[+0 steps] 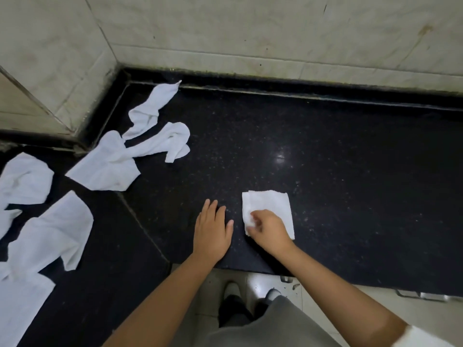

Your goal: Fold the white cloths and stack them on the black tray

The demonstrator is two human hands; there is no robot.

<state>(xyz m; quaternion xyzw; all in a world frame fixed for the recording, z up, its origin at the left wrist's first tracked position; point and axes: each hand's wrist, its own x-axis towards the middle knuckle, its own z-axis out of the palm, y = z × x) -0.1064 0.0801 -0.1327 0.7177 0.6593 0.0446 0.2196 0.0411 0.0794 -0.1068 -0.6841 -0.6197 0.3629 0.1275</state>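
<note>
Black, speckled stone makes up the counter [325, 171], which runs into a corner of pale tiled wall [250, 28] and turns toward the person along the left side. Only the head view is on offer, looking down over both bare forearms.

The right hand [269, 230] lies knuckles-up on the near-left corner of a folded cloth [271, 202], a small white square lying flat on the counter close to its front edge. The fingers are curled under and the thumb tucks in beside them, so this grip is pinched together on the cloth's corner, the wrist bent slightly and the forearm reaching in from the lower right. A white sleeve [423, 336] shows at the very bottom right.

The left hand [213, 234] rests palm-down on the bare stone just beside the cloth, not touching it. Its fingers are straight and spread a little, pointing away from the person, thumb out toward the right hand; that grip is apart and holds nothing.

Well to the left lie the unfolded cloths. One twisted cloth [152, 108] stretches toward the corner of the wall, another crumpled cloth [112, 161] sprawls just below it, touching it. Further left, on the side run of counter, more loose cloths [50, 236] lie rumpled and overlapping at the frame's edge.

Below the counter's front edge, pale floor [263, 284] and the toe of a shoe [231, 289] are visible.
</note>
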